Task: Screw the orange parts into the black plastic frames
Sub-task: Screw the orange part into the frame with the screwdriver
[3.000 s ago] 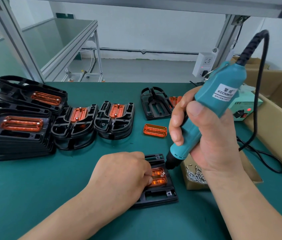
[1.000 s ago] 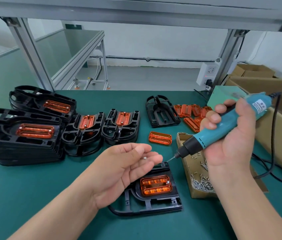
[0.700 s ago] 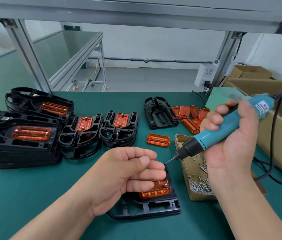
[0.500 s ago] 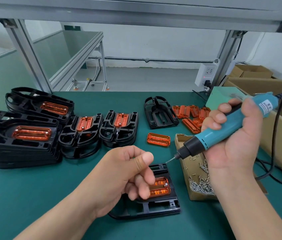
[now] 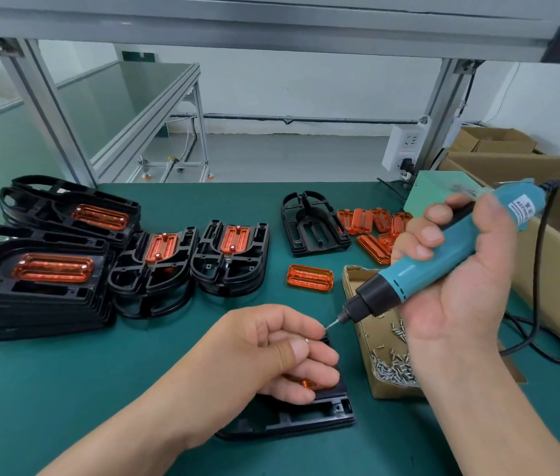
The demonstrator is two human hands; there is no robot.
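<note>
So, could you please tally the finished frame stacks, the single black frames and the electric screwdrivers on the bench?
Finished frame stacks: 4
Single black frames: 2
Electric screwdrivers: 1
Total: 7

One view is supplied, taken by a wide-angle camera worn on the head. The scene is viewed from above and behind the left hand (image 5: 271, 352) and right hand (image 5: 460, 280), facing forward and down across the table (image 5: 48, 389). Both hands are held close to the lens, and the forearms are cut by the lower edge. Beyond the hands, the floor (image 5: 289, 156) and wall (image 5: 306, 87) are included. Above them, a beam (image 5: 271, 32) spans the upper edge.
</note>
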